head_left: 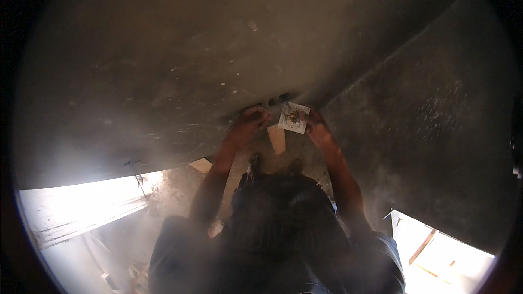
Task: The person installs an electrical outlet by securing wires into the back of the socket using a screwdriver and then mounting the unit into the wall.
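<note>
My right hand (pixel 315 123) grips a square white electrical faceplate (pixel 286 121) by its right edge. The plate's back faces me, and small brass-coloured terminals show at its middle. Just left of it, my left hand (pixel 253 118) is raised with its fingers curled together close to the grey wall (pixel 180 76). Whatever those fingers pinch, perhaps a wire, is too small and dim to make out. A dark recess (pixel 283 98) in the wall sits right behind the plate's top edge.
Another wall (pixel 414 109) meets the first in a corner to the right. Below my hands a light wooden board (pixel 277 139) is visible, and a second pale piece (pixel 201 164) lies left of it. Thin wires (pixel 136 174) hang by the bright opening at left. My feet (pixel 255 159) stand on the floor.
</note>
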Motion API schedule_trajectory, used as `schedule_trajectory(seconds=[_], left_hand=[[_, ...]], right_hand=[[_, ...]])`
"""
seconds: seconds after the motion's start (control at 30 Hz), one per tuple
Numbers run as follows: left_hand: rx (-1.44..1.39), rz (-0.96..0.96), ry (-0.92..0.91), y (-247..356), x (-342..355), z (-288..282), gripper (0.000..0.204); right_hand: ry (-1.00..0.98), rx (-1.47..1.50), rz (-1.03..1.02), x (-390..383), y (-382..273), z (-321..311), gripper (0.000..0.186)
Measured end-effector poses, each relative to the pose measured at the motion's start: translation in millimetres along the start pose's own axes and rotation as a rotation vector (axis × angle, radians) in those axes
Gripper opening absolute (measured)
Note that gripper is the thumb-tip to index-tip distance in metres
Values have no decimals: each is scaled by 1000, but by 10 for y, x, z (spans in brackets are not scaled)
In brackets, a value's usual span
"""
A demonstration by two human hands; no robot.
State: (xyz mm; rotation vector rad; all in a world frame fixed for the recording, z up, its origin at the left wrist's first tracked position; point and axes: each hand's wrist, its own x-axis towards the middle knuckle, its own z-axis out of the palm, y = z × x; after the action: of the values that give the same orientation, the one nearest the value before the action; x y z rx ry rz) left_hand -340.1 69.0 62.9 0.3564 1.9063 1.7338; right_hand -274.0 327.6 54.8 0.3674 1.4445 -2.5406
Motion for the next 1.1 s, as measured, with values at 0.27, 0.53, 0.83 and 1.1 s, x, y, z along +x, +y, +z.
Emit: schedule_trajectory(seconds=[0.27,0.53,0.83,1.1], left_hand=[[1007,518,137,234,46,358,30],[1244,807,-92,434,259,201,40],[1128,667,-203,505,217,58,33],[951,651,-274,596,207,60,32]], right_hand=[[-72,6,21,73,-133,-8,38],[-177,183,-5,199,161,-178,38],[398,-912,-612,-579,48,237,28],[411,-1117,-726,-411,10,783,23]])
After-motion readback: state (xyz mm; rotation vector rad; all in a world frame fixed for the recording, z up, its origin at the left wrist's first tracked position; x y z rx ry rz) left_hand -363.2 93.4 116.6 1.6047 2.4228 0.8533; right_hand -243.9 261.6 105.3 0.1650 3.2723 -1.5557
